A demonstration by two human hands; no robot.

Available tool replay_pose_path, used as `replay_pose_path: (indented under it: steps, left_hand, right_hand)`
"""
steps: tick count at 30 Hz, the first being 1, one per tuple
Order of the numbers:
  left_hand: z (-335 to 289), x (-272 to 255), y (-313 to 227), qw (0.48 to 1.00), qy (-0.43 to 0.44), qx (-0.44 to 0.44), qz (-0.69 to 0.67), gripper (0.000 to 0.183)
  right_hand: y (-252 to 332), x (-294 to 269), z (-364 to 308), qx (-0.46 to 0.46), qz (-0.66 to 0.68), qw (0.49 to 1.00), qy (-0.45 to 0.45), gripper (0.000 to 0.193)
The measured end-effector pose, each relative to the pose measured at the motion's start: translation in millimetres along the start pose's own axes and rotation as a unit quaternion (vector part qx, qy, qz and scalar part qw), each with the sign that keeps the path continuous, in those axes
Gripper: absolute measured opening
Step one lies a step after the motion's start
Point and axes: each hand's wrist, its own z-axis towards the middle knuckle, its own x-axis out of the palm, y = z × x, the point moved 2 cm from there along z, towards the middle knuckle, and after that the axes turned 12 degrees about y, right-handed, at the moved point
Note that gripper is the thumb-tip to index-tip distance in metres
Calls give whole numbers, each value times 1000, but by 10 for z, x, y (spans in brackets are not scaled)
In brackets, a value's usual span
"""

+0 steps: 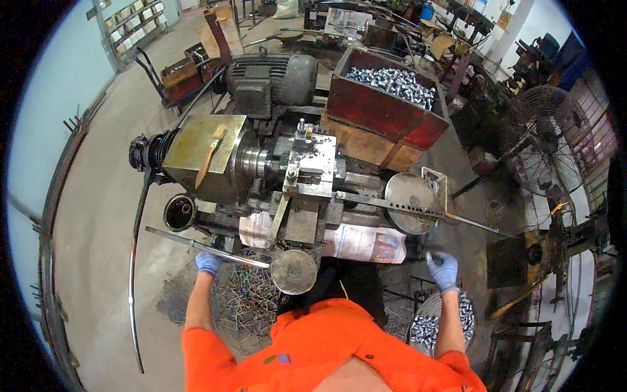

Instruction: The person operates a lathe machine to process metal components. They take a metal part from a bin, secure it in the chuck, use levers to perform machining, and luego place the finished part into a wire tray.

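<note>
Workshop interior with a grey floor [108, 242] and a pale wall [62, 85]; a large fan [545, 140] stands on the right. In the centre is a lathe-like machine, with a ribbed motor [271, 78] at its rear and a brush [210, 157] lying on its flat metal cover [183, 150]. Behind the machine, to the right, a red bin [385, 111] contains many shiny metal pieces [398, 85].

The left hand [208, 262], in a blue glove, is at a long metal rod [173, 237] that slants down toward a round metal disc [294, 272]; whether its fingers close around the rod cannot be told. The right hand [443, 270], likewise gloved, is raised beside the machine's front right corner, thumb apart from the fingers; whether it holds anything cannot be told. Below the right hand, partly covered by the forearm, a round basket [414, 334] holds similar shiny pieces. Thin metal scraps [245, 294] lie heaped beneath the rod. A printed paper sheet [353, 242] lies along the machine's front.
</note>
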Motion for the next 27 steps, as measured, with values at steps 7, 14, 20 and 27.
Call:
replay_pose_path:
  steps: [7,14,20,27]
  left_hand:
    - [-269,30,493,983,-21,3,-183,39]
    - [-1517,-1694,1516,907,-296,-65,-291,30]
    - [-1904,-1002,2259,884,-224,-323,-253,48]
    - [-2426,-1570,356,891,-249,-320,-204,44]
  right_hand:
    - [1799,-314,675,-271,64,960,2,29]
    - [3818,256,979,-493,-23,869,29,35]
    - [4472,795,1114,-480,-240,820,202,56]
    - [4456,787,1191,-429,-216,849,221,56]
